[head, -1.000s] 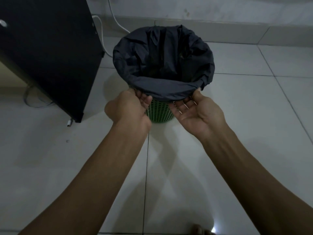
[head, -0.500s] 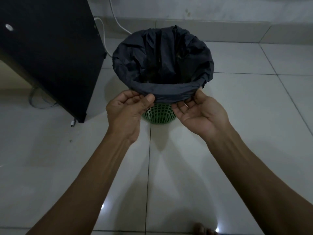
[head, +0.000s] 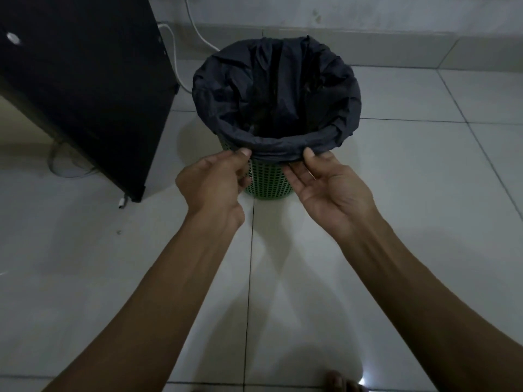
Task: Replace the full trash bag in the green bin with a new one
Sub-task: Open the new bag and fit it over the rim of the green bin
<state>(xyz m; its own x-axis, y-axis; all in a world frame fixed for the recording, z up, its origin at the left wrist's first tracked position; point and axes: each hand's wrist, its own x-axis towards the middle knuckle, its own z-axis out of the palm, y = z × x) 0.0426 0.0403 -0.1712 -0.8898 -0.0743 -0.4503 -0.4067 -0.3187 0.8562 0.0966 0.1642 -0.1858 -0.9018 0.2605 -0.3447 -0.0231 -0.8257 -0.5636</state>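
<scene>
Green bin (head: 267,181) stands upright on the tiled floor (head: 113,250), centre of view, toward the far side near the wall. Its perforated green wall shows only at the near bottom; the rest is covered by the black trash bag (head: 276,89). The bag lines the bin, mouth open, its edge folded over the rim all round, wrinkled, loose flap hanging at the right side. Inside the bag is dark, contents cannot be told.

Left hand (head: 213,183) at the near-left part of the rim: grip pinching the folded bag edge, thumb on top, fingers curled under against the mesh. Right hand (head: 329,183) at the near-right part of the rim, palm up: thumb on top of the bag fold, fingers under it, grip grasping the bag edge. Both hands just beside each other, with a short stretch of bag fold between them. Both forearms bare, reaching in from the near edge.

Black cabinet (head: 85,89) stands left of the bin, near it but not touching. White cable (head: 174,60) runs down the far wall behind the cabinet's corner and onto the floor left of the bin. Another loop of cable (head: 65,168) lies on the floor under the cabinet's near-left side. Toes of a bare foot (head: 339,381) at the near edge.
</scene>
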